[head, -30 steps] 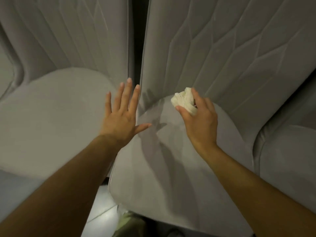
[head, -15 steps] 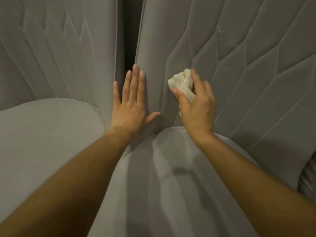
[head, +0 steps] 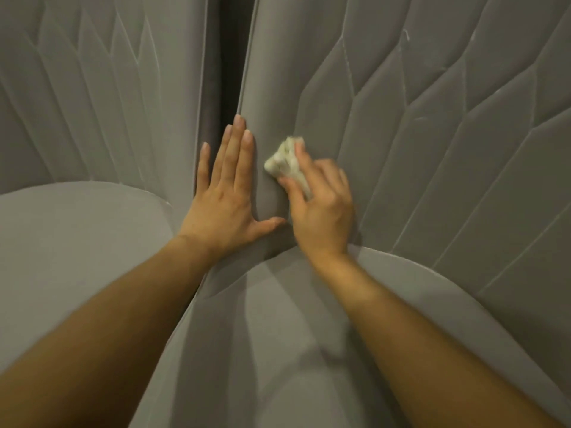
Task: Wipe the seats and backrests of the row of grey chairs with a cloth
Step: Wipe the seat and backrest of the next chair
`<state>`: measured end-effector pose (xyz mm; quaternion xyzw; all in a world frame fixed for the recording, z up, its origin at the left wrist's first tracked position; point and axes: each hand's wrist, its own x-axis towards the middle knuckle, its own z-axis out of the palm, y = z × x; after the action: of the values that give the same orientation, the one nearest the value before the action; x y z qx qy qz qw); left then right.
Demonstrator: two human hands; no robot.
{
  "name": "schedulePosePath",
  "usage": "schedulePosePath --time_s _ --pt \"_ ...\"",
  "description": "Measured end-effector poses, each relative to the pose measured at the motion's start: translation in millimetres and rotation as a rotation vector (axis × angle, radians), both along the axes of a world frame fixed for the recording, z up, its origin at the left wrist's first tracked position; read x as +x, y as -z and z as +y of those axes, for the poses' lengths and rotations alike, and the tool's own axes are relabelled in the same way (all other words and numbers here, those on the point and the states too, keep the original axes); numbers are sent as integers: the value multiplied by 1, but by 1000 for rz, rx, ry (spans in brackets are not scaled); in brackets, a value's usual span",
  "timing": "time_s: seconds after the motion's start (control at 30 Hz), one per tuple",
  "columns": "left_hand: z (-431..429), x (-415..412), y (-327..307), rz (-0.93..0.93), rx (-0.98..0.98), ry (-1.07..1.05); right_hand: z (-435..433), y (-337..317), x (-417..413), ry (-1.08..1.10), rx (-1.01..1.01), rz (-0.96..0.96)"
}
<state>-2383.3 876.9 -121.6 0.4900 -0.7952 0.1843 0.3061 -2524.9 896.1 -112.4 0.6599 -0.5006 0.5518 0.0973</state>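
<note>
Item 1, my left hand (head: 227, 199): fingers straight and together, thumb spread. The palm lies flat on the edge of the right-hand backrest (head: 432, 134), a grey stitched panel. It holds nothing.

Item 2, my right hand (head: 321, 211): just beside the left hand, slightly blurred. The fingers curl round a crumpled off-white cloth (head: 285, 163) and press it against the same backrest.

Item 3, the cloth: it shows past my right thumb, between the two hands.

Item 4, right-hand seat (head: 309, 335): below both wrists, under my forearms.

Item 5, left-hand backrest (head: 92, 118) and left-hand seat (head: 77, 242): beyond my left hand, on its outer side.

Item 6, dark gap (head: 228, 57): between the two backrests, above my left fingertips.
</note>
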Motion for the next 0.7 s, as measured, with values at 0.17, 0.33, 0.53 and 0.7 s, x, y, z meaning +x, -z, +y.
schedulePosePath --time_s 0.17,0.33,0.53,0.7 --pt "10 5 5 -52 59 -35 11 14 -7 -89 36 -13" --pt "10 9 12 -7 43 -24 2 -8 -10 -53 -136 27" --pt "9 14 21 23 45 1 17 45 4 -99 -121 245" --pt "15 19 14 -76 121 35 27 30 -7 -158 8 186"
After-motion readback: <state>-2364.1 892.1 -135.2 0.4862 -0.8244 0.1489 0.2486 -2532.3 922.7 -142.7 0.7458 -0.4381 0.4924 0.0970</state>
